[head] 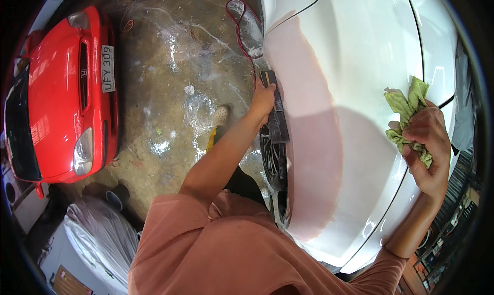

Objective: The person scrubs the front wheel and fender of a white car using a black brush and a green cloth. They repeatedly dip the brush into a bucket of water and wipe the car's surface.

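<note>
My left hand [264, 99] grips a long, dark sanding block [278, 126], held along the front edge of a white car's hood. Beside the block, a wide patch of dull pink filler or primer [316, 148] curves along that edge of the white hood [370, 78]. My right hand [428, 140] holds a crumpled, damp-looking green cloth [411, 98] over the far right side of the hood, near a panel seam. Whether the cloth touches the paint, I cannot tell. Below the sanding block, part of the car's dark grille [272, 156] shows.
A red car [58, 98] faces the white one across a wet concrete floor [166, 82]. A looped red hose [238, 32] lies near the white car. At lower left are a bucket [117, 197] and a plastic-covered object [102, 237]. Cluttered shelving [455, 225] stands at right.
</note>
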The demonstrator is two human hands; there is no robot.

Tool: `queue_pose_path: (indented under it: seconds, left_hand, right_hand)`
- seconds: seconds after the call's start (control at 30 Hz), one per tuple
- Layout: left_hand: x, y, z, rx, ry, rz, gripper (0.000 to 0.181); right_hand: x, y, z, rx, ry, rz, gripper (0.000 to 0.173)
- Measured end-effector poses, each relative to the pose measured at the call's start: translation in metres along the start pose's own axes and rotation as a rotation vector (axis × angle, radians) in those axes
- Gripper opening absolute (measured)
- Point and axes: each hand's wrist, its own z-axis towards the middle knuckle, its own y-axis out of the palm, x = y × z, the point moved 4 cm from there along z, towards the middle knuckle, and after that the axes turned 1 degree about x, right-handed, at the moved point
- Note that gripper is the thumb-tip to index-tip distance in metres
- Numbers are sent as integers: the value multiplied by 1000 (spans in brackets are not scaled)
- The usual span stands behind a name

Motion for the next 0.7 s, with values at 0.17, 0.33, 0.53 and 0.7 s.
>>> queue_pose_path:
  seconds: [0.17, 0.33, 0.53, 0.7]
  left_hand:
    - [-48, 12, -100, 79, 249, 353, 75]
    - [-14, 1, -15, 67, 72, 145, 69]
    - [-16, 4, -27, 43, 150, 182, 72]
    - [-43, 3, -47, 127, 92, 230, 71]
  right_hand:
    - [0, 5, -2, 5, 6, 6, 22]
    - [1, 2, 0, -5, -9, -12, 22]
    - [2, 4, -2, 4, -3, -15, 22]
    - [2, 2, 1, -17, -2, -22, 23]
